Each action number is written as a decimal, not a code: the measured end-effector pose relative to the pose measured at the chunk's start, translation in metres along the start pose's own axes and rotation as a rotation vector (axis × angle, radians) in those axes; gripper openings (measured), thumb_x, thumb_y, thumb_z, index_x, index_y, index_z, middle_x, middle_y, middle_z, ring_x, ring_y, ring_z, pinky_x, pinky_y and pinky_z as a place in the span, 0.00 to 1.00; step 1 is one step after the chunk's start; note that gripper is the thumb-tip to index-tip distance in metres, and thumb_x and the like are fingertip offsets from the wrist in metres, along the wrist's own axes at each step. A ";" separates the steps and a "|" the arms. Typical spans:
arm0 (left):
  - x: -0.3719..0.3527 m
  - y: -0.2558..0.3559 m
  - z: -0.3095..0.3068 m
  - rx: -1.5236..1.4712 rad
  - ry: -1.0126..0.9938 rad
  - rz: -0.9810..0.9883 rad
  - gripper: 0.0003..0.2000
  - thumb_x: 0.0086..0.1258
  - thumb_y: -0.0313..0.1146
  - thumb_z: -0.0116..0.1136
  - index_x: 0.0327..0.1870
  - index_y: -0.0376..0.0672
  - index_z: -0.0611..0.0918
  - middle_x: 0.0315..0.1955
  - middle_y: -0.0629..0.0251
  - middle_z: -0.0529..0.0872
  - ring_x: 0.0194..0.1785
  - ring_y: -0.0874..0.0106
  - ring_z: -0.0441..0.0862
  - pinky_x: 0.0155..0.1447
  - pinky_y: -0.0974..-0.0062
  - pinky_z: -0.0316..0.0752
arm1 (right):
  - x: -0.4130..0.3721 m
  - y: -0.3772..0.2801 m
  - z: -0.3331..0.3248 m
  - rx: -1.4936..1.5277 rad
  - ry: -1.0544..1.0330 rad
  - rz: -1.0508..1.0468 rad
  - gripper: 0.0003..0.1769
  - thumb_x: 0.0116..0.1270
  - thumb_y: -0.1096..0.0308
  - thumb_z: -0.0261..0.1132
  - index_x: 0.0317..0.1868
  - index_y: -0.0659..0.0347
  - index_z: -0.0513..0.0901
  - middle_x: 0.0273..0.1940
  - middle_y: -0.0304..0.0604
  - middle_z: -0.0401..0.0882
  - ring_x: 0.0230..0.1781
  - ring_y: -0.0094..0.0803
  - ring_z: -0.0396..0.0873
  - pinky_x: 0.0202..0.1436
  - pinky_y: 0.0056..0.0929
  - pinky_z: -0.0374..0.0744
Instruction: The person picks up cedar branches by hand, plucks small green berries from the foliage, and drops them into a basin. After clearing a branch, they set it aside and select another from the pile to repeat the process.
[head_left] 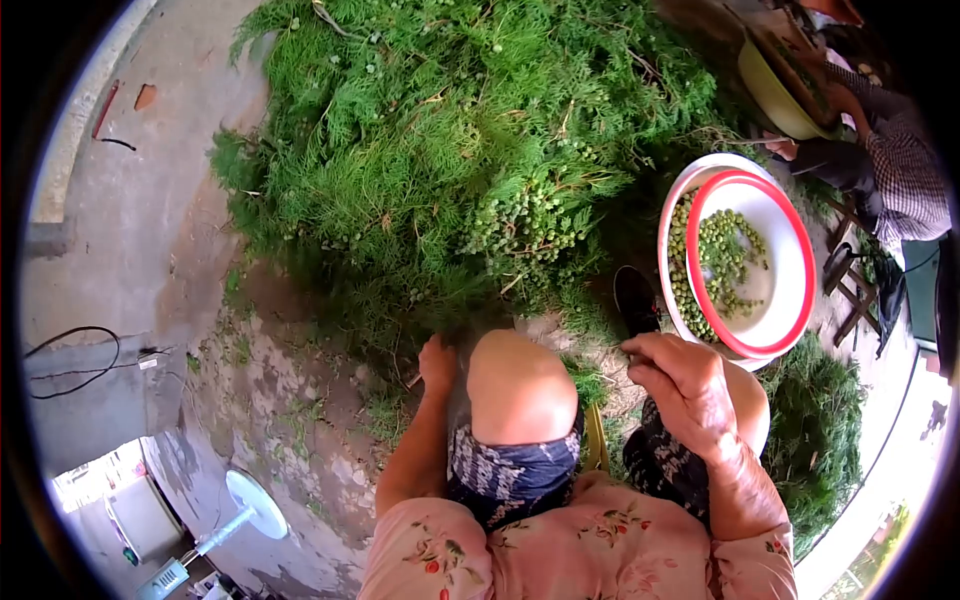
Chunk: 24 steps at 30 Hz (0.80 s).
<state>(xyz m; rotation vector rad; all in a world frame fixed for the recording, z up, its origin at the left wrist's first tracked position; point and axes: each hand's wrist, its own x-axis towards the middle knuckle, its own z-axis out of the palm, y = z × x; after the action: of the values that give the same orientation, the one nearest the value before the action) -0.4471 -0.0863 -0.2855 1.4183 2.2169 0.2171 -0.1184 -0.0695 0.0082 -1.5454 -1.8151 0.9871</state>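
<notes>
A large heap of green conifer branches (430,130) lies in front of me, with clusters of small round green cones (540,225) on it. My left hand (437,365) is low at the near edge of the heap, left of my knee, closed around a branch whose pale stem end (413,381) sticks out. My right hand (685,375) is closed above my right knee, just below the basins; what its fingers hold, if anything, is hidden. A red-rimmed white basin (790,235) sits tilted inside a larger white basin (672,215); both contain loose green cones.
At the upper right a person in a checked sleeve (905,160) sits beside a yellow-green basin (775,90). More cut greenery (810,420) lies right of my leg. A pale blue fan (255,505) stands at lower left. A black cable (75,362) loops on the left.
</notes>
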 end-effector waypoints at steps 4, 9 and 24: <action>0.002 0.007 0.015 0.205 0.204 0.273 0.08 0.53 0.33 0.56 0.33 0.42 0.79 0.31 0.55 0.82 0.38 0.54 0.79 0.40 0.57 0.74 | 0.009 -0.008 -0.001 0.053 -0.021 0.031 0.14 0.52 0.80 0.65 0.42 0.65 0.79 0.27 0.47 0.77 0.29 0.41 0.75 0.34 0.33 0.74; 0.021 -0.009 0.061 0.236 -0.200 0.004 0.21 0.65 0.51 0.51 0.40 0.40 0.83 0.40 0.50 0.84 0.47 0.56 0.81 0.47 0.62 0.78 | 0.019 -0.014 -0.002 0.048 -0.105 0.074 0.14 0.54 0.80 0.65 0.43 0.65 0.79 0.28 0.48 0.77 0.30 0.40 0.77 0.34 0.31 0.75; 0.049 -0.043 -0.015 0.200 0.069 -0.362 0.26 0.56 0.42 0.57 0.57 0.48 0.72 0.43 0.57 0.81 0.51 0.54 0.76 0.52 0.56 0.71 | 0.029 -0.019 0.005 0.005 -0.141 0.038 0.11 0.55 0.76 0.65 0.41 0.66 0.79 0.26 0.45 0.77 0.28 0.40 0.76 0.34 0.32 0.74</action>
<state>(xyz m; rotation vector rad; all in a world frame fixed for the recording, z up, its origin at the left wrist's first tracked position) -0.5053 -0.0597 -0.3049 1.0894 2.5622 -0.0842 -0.1385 -0.0427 0.0199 -1.5475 -1.8826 1.1431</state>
